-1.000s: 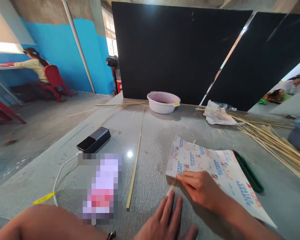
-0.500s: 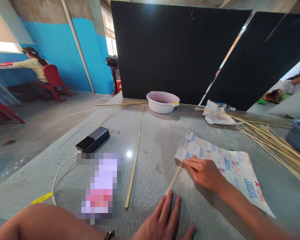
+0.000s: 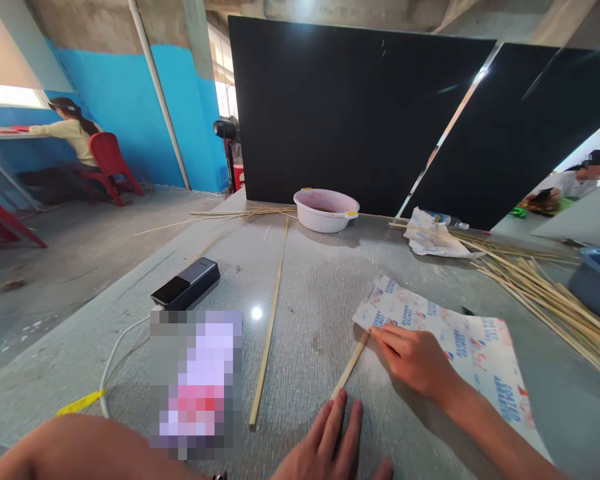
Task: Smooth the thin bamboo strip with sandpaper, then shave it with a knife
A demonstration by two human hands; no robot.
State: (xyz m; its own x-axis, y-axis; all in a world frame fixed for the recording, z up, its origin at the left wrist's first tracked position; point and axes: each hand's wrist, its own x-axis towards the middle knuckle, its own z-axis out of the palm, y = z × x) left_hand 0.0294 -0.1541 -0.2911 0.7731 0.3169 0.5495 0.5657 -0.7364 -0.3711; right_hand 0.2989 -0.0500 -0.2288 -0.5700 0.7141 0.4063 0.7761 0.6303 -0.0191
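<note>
A short pale wooden strip [image 3: 351, 366] slants across the grey table between my hands. My left hand [image 3: 327, 437] lies spread at the bottom centre, its fingertips on the near end of the strip. At the strip's far end, my right hand [image 3: 413, 357] pinches the left corner of a sheet of printed abrasive paper [image 3: 455, 340]; the strip's tip is hidden there. The rest of the sheet spreads under and beyond my right forearm. A longer strip [image 3: 270, 327] lies apart, to the left of my hands.
Left are a black device [image 3: 186, 283] with a white cable and a blurred phone [image 3: 200, 380]. A white basin [image 3: 327, 211] stands at the back. Many strips [image 3: 550, 287], crumpled paper [image 3: 435, 233] and a blue basin [image 3: 597, 283] are right. One person [image 3: 77, 133] sits far left, another far right.
The view has tilted up slightly, so the table things appear a little lower. My right hand and the abrasive sheet have shifted slightly to the right; my left hand has hardly moved.
</note>
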